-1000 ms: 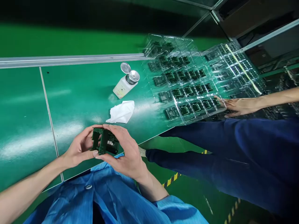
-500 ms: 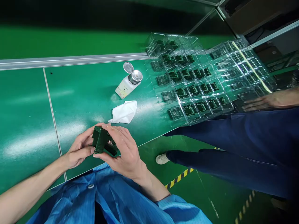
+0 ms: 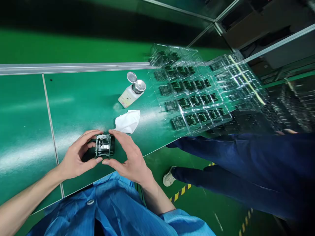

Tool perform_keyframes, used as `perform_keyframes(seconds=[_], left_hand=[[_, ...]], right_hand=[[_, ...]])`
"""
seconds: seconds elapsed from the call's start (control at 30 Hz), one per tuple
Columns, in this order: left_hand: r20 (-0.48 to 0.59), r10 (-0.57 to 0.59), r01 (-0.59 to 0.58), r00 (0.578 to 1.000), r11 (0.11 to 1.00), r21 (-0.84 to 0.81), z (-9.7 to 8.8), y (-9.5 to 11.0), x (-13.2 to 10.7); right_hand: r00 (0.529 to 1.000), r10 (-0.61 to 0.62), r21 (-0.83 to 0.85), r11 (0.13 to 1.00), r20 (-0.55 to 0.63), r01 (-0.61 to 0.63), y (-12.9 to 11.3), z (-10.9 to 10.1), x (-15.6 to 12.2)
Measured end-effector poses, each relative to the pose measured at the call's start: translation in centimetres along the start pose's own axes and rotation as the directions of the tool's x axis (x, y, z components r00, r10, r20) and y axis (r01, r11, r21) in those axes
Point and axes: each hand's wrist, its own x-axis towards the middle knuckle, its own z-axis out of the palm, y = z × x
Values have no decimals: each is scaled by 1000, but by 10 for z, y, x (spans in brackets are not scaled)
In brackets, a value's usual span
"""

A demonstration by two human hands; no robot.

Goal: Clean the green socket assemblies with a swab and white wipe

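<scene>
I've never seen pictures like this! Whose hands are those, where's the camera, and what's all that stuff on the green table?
There's no machine arm here. The left hand and right hand belong to a person wearing the camera on their head, so we look down as they do. Between their fingertips is a small dark device with a shiny bit inside. On the green table are a white bottle with its silver lid open, a crumpled white wipe, and clear plastic trays holding dark green parts. The dark blue clothes belong to someone else.
</scene>
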Motion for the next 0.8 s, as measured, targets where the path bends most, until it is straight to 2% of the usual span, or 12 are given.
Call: perform_keyframes(seconds=[0.03,0.1,0.17,0.2,0.27,0.3,0.37,0.47,0.53,0.6,0.7,0.8], left_hand=[[-25,2,-2,1000,1000,30,-2,0,0],[-67,28,-27,997,1000,16,-5,0,-1],[-105,60,-64,993,997,-38,-7,0,-3],[-130,75,-83,989,995,-53,-8,-1,-3],[-194,100,-111,976,993,-48,-9,-2,-4],[-239,115,-125,964,992,-27,-9,-3,-4],[-331,168,-163,929,986,41,-9,-7,-2],[-420,262,-217,869,964,151,-8,-12,2],[-445,320,-249,836,945,212,-9,-15,1],[-444,361,-263,820,927,268,-13,-16,-1],[-380,430,-300,819,885,356,-21,-14,-4],[-276,532,-392,800,813,430,-29,-11,-4]], right_hand=[[1000,12,-29,999,2,-12,8,-1,0],[994,79,-201,975,-75,-93,28,-3,3],[973,146,-409,889,-177,-208,48,-2,6],[968,159,-472,850,-192,-233,55,0,8],[979,151,-491,848,-134,-198,57,4,8],[985,132,-459,872,-112,-169,53,6,6],[984,67,-377,918,-162,-124,32,8,0],[924,-90,-279,960,-371,-18,-11,17,-8],[922,-161,-259,963,-353,69,-36,33,-8],[940,-169,-259,962,-298,91,-50,55,-1],[938,-141,-253,966,-316,60,-53,82,12],[950,-107,-227,973,-293,39,-49,90,19]])
